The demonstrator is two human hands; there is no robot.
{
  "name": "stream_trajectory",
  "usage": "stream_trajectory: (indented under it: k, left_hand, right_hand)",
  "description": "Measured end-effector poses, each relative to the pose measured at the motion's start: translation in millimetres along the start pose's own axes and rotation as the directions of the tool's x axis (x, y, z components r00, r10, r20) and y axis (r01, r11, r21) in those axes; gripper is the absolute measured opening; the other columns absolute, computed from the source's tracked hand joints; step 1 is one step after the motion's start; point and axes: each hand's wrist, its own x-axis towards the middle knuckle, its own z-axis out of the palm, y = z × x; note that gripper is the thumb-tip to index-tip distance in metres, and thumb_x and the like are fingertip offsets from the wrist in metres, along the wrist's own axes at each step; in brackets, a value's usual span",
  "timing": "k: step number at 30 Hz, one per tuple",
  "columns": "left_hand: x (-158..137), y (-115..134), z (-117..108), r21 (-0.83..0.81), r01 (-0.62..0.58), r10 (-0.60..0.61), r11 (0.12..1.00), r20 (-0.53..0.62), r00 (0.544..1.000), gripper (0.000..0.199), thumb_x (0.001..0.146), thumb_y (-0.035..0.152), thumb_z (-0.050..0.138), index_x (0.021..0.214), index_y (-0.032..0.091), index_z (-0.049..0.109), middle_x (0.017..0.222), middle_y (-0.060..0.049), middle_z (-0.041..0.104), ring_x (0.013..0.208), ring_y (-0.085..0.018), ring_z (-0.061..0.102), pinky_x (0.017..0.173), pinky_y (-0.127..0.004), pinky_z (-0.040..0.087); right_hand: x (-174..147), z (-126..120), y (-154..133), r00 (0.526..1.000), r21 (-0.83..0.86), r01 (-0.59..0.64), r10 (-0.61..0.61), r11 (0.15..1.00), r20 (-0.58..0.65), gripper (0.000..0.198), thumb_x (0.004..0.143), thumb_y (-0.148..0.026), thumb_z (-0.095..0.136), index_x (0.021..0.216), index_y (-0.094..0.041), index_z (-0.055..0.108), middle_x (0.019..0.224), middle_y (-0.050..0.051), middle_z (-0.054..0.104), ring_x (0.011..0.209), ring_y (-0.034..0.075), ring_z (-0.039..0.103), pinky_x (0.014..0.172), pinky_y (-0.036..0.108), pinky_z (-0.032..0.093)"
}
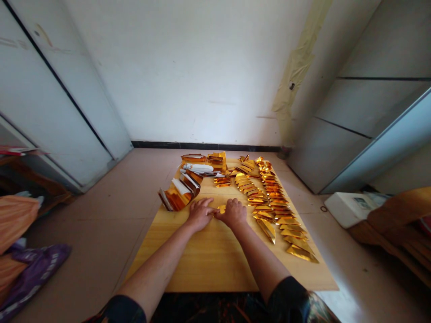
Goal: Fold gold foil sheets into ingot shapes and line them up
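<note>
A small piece of gold foil paper lies on the wooden table between my hands, mostly covered by them. My left hand rests at its left side, thumb reaching in and pinching the paper's edge. From the other side my right hand grips it with curled fingers, the thumb near my left thumb. To the right, folded gold foil pieces overlap in two long rows. Beyond my left hand stand bent stacks of foil sheets with white and gold faces. A short stack of folded foil sits just past my hands.
The wooden table stands on a tiled floor before a white wall. Grey cabinets rise at the left, and a grey fridge-like unit at the right. A purple bag lies at lower left; a white box is at right.
</note>
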Motion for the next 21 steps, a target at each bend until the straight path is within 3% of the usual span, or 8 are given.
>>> stream_trajectory:
  k: [7,13,21]
  left_hand:
    - [-2,2,-2,-0.007,0.01,-0.01,1.0,-0.018,1.0,0.03,0.083,0.025,0.05,0.099,0.04,0.071,0.138,0.005,0.05,0.129,-0.024,0.039,0.11,-0.049,0.019]
    - [-2,6,-2,-0.01,0.014,-0.014,1.0,-0.04,0.999,0.025,0.075,0.033,0.062,0.096,0.041,0.071,0.137,0.004,0.051,0.127,-0.025,0.04,0.109,-0.05,0.02]
    - [-4,11,1,-0.016,0.029,-0.03,0.999,-0.131,0.991,0.025,0.077,0.026,0.06,0.097,0.038,0.071,0.131,0.003,0.057,0.123,-0.024,0.045,0.105,-0.049,0.025]
  right_hand:
    - [2,0,9,1.0,0.026,0.002,-0.002,1.0,0.024,0.052,0.072,-0.049,0.064,0.109,-0.013,0.058,0.109,0.016,0.059,0.101,0.028,0.058,0.08,0.035,0.043]
    - [11,-1,29,0.993,0.09,0.052,-0.061,0.995,0.1,0.018,0.08,-0.022,0.056,0.097,-0.018,0.062,0.101,0.009,0.063,0.092,0.019,0.062,0.072,0.025,0.041]
    - [10,-1,35,0.988,0.08,0.13,-0.136,0.988,0.072,0.016,0.086,-0.019,0.05,0.094,-0.019,0.063,0.099,0.007,0.065,0.09,0.017,0.061,0.068,0.023,0.038]
